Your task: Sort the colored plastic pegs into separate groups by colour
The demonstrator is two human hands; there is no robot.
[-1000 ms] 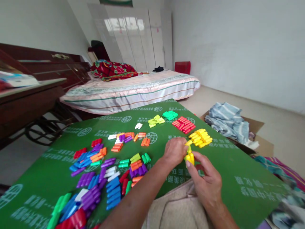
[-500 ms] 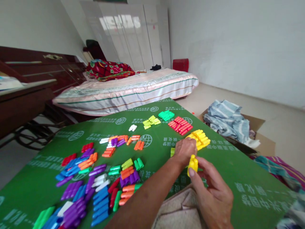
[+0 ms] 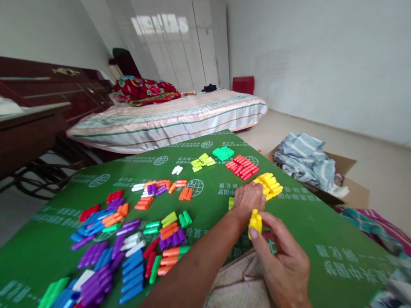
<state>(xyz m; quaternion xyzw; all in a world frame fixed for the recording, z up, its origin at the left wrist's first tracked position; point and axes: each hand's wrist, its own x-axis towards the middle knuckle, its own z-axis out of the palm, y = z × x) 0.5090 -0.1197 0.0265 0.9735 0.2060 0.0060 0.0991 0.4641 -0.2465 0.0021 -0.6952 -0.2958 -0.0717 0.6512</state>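
My right hand (image 3: 281,256) pinches a small bunch of yellow plastic pieces (image 3: 255,221) between thumb and fingers, just above the green board (image 3: 321,231). My left hand (image 3: 248,197) is curled closed right beside it, next to the yellow pile (image 3: 269,185); a light-green piece (image 3: 231,203) lies at its left edge. What the left fingers hold is hidden.
Sorted piles lie beyond: red (image 3: 242,166), green (image 3: 223,152), lime (image 3: 202,162), white (image 3: 177,170). Mixed purple, blue, orange pieces (image 3: 128,239) cover the board's left. A cardboard box with blue cloth (image 3: 305,160) stands right; a bed (image 3: 167,117) behind.
The view has shifted slightly right and down. Both hands stay together by the yellow pile, the right hand still holding the yellow pieces, now a little lower and nearer the left hand.
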